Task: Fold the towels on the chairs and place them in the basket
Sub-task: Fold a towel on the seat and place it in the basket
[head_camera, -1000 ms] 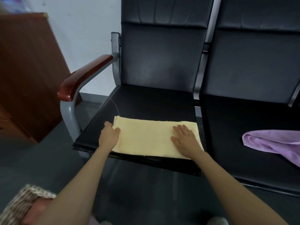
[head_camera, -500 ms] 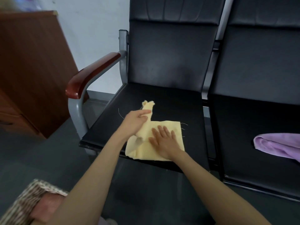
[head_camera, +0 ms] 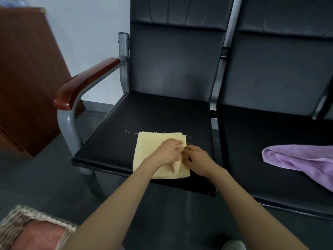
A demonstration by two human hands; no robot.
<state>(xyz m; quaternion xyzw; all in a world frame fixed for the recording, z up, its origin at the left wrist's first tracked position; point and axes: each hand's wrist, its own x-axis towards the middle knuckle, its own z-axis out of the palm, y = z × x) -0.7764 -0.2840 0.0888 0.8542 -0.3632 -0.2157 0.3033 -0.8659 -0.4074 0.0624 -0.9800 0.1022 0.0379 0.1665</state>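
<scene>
- Yellow towel: folded to a square, flat on the left chair seat, near its front edge.
- Left hand: grip clamped on the towel at its 3 o'clock edge, a fold of cloth bunched under the palm.
- Right hand: just beside the left, at its 3 o'clock; fingers curled at the same edge, pinching or not cannot be told.
- Purple towel: unfolded, on the next seat, 3 o'clock of the yellow one.
- Basket: on the floor, 7 o'clock, pink cloth inside.

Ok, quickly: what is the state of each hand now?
Left hand: fingers curled on the yellow towel, holding it.
Right hand: curled at the towel's edge; grip cannot be told.
</scene>
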